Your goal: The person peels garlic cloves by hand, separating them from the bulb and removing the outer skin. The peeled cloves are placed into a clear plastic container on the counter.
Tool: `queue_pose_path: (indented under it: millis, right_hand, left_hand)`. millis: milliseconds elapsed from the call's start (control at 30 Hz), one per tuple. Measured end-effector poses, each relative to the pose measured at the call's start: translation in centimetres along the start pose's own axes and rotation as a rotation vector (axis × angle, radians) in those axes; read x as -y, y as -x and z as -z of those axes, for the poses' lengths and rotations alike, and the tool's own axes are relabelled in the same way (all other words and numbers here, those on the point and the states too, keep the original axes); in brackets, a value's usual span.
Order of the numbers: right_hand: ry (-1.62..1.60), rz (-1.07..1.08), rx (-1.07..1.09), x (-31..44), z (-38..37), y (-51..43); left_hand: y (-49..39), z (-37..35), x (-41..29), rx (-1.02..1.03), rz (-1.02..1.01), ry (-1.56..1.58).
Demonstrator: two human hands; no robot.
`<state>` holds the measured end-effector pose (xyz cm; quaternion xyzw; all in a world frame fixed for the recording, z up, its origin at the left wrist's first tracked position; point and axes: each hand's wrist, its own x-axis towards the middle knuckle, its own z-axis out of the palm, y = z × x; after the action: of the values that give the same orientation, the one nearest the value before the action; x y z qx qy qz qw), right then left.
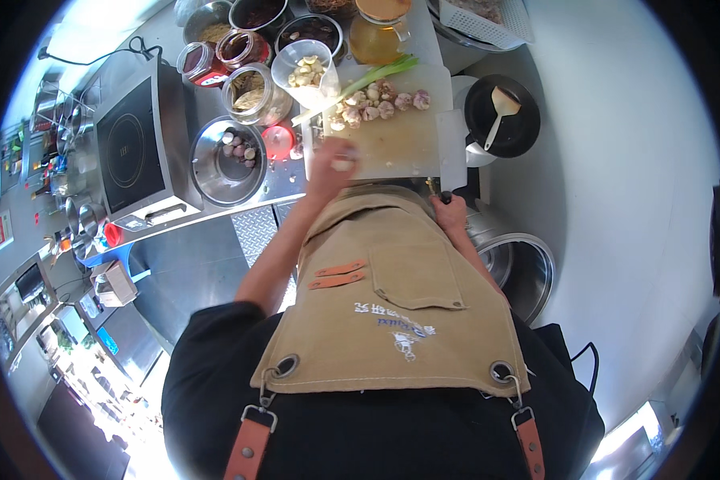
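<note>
My right hand [451, 211] grips the dark handle of a cleaver [452, 150]. Its broad pale blade lies along the right edge of the white cutting board [390, 141]. Blurred by motion, my left hand [334, 165] hovers over the board's near left part. Something pale shows at its fingertips, too smeared to name. Farther back on the board is a pile of garlic bulbs and cloves [372, 103]. A green onion stalk [360, 84] slants across behind them. Peeled garlic cloves [308, 72] fill part of a clear plastic measuring jug [324, 99] at the board's far left corner.
Left of the board stands a steel bowl [201, 171] with purplish bulbs inside, beside a red lid [278, 142]. Several jars and pots crowd the back. An induction cooker [135, 144] sits farther left. On the right are a frying pan [525, 135] with a spatula and a steel pot [543, 288].
</note>
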<state>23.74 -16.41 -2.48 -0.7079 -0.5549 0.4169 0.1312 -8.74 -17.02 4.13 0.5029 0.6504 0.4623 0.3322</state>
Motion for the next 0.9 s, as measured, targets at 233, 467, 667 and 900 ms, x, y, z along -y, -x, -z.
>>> queue_pose_path:
  millis: [233,467,667,900]
  right_hand:
    - [0.046,0.072,-0.046,1.2,0.1,0.6]
    - [0.202,0.172,0.003,1.3,-0.2,-0.4]
    - [0.321,-0.019,0.106,0.9,-0.7,-0.2]
    - [0.432,-0.020,0.103,1.7,-0.7,-0.3]
  left_hand:
    - [-3.7,-13.1,3.9,0.220,-0.436,-0.282]
    - [-2.0,-10.4,4.2,0.213,-0.045,-0.030]
    - [0.4,-3.2,2.0,0.285,0.254,-0.126]
    - [1.5,-2.3,2.7,0.412,0.304,-0.078]
